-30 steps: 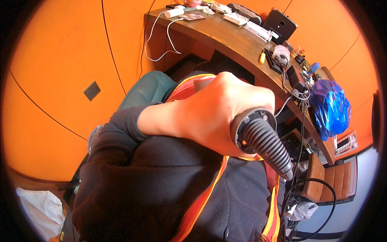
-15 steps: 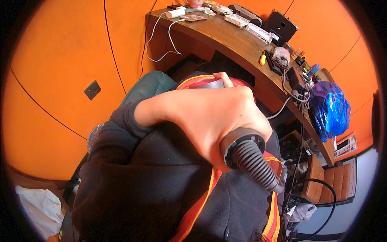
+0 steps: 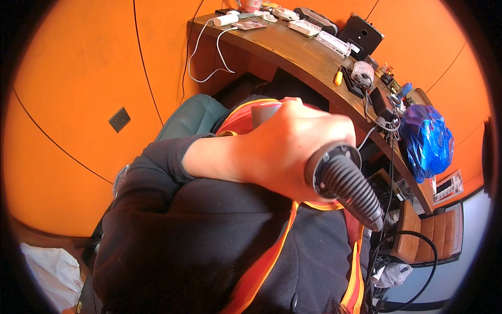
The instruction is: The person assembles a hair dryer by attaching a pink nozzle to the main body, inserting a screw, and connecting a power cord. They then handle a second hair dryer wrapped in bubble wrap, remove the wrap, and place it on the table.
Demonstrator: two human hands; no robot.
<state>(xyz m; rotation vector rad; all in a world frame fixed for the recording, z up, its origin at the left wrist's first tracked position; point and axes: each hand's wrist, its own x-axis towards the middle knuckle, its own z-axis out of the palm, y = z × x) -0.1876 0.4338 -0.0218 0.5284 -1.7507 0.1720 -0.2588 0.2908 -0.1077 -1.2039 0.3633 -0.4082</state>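
Note:
Coming in from the left in a dark sleeve, my left hand (image 3: 285,144) is wrapped round the handle of what looks like a hair dryer (image 3: 332,170), in front of my chest. The handle's dark round end and black ribbed cord sleeve stick out below the fist and slant to the lower right. Part of a grey rounded body (image 3: 264,114) shows behind the hand; the fist covers the rest. Under the hand, a red strap with yellow edges (image 3: 266,264) hangs down over my dark coat. My right hand is out of sight.
A long wooden desk (image 3: 282,49) curves across the top and right, with cables, white boxes and a black case on it. A blue plastic bag (image 3: 426,144) hangs at its right end. Lower right are a black cord (image 3: 435,261) and a brown chair (image 3: 434,238).
My left hand and the hair dryer have shifted right and slightly up. The hand has turned, so the grey body now shows further left, with its pink rim hidden.

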